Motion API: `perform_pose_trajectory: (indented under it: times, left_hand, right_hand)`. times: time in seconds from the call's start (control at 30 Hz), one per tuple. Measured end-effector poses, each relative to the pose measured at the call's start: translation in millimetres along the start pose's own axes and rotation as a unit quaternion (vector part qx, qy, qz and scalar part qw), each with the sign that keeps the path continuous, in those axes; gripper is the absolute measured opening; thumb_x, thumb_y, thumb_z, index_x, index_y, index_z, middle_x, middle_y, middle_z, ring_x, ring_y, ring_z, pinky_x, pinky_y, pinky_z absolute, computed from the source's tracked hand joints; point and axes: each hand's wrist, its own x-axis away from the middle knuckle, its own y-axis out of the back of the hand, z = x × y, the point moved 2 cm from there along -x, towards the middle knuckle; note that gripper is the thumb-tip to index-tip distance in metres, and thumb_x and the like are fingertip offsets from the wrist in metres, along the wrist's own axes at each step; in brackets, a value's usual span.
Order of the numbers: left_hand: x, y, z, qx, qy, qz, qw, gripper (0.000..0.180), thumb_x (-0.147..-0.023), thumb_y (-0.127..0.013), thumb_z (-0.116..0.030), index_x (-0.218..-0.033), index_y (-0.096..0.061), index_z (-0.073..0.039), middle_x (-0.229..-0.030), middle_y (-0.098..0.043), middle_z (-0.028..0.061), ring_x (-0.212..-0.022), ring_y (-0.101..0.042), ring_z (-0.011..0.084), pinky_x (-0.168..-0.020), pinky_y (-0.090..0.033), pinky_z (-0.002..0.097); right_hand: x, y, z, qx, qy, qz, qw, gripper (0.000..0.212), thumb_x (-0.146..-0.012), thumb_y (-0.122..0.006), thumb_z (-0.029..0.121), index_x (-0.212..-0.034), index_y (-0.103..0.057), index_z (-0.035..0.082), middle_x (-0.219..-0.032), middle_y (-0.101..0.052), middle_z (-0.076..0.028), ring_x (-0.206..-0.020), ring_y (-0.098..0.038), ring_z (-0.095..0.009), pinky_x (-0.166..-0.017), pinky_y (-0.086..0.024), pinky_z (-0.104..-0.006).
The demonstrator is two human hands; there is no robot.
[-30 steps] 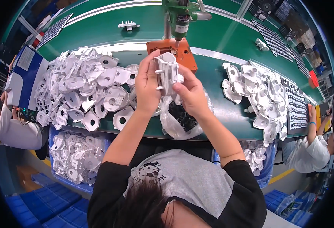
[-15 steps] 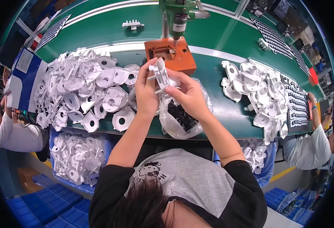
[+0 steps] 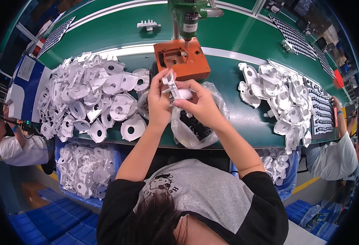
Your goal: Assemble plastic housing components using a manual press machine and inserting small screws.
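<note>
White part (image 3: 180,93) seemingly between the fingers (image 3: 192,84)

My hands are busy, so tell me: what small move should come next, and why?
Perhaps ease the white plastic part toward the orange fixture block: your left hand and right hand hold it just in front, and the block's recess faces up.

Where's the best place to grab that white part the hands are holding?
Probably pinch the white part by its ridged block, coming from the right. That block juts out that way, giving fingers something chunky to squeeze; the right hand grips there, while the left hand holds the other side.
</note>
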Motion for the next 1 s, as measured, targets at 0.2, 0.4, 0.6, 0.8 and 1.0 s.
perform_pose_trajectory:
  times: [0.2,0.4,0.6,0.8,1.0]
  left_hand:
    - [4.9,-2.7,-32.2,-0.299,-0.145,0.096,0.938,0.058,-0.073,-0.049,0.008,-0.129,-0.042,-0.004,-0.142,-0.033,0.0184,-0.135,-0.028,0.0309,-0.106,-0.030,0.0396]
    - [-0.4,5.1,-60.2,-0.505,-0.166,0.373,0.760,0.031,-0.074,-0.068,-0.016,-0.102,-0.060,-0.006,-0.107,-0.060,0.0105,-0.099,-0.057,0.0289,-0.090,-0.042,0.0386]
    - [-49.8,14.7,-73.8,-0.587,-0.170,0.241,0.754,0.029,-0.079,-0.064,-0.022,-0.104,-0.061,-0.008,-0.087,-0.065,0.0138,-0.077,-0.062,0.0306,-0.069,-0.048,0.0365]
    - [-99.3,17.6,-20.6,-0.660,-0.303,0.212,0.654,0.012,-0.078,-0.059,-0.014,-0.088,-0.055,-0.010,-0.075,-0.061,0.0097,-0.068,-0.061,0.0300,-0.058,-0.047,0.0412]
    - [-100.8,4.0,17.7,-0.626,-0.453,0.143,0.618,0.009,-0.075,-0.059,-0.013,-0.084,-0.058,-0.012,-0.084,-0.063,0.0121,-0.074,-0.063,0.0251,-0.063,-0.050,0.0362]
  right_hand:
    - [-0.8,13.9,-5.5,-0.032,-0.099,0.034,0.994,0.031,-0.080,-0.067,0.014,-0.107,-0.056,0.003,-0.086,-0.061,-0.001,-0.069,-0.054,-0.004,-0.057,-0.041,-0.0188]
    - [-6.5,30.4,-18.8,-0.053,-0.143,0.165,0.975,0.024,-0.086,-0.054,0.025,-0.097,-0.059,0.005,-0.084,-0.060,0.000,-0.073,-0.054,-0.006,-0.054,-0.040,-0.0218]
    - [-18.6,57.5,-23.7,0.103,-0.069,-0.042,0.991,0.025,-0.090,-0.052,0.021,-0.101,-0.061,0.001,-0.086,-0.062,-0.007,-0.084,-0.061,-0.020,-0.072,-0.050,-0.0312]
    - [-42.4,26.2,-68.8,0.587,0.139,0.015,0.797,0.012,-0.073,-0.060,0.016,-0.078,-0.067,0.008,-0.079,-0.062,-0.011,-0.080,-0.062,-0.026,-0.070,-0.048,-0.0377]
    - [-47.8,12.6,-71.7,0.680,0.122,0.052,0.721,0.012,-0.068,-0.063,0.018,-0.076,-0.067,0.011,-0.078,-0.061,-0.008,-0.078,-0.061,-0.025,-0.070,-0.046,-0.0363]
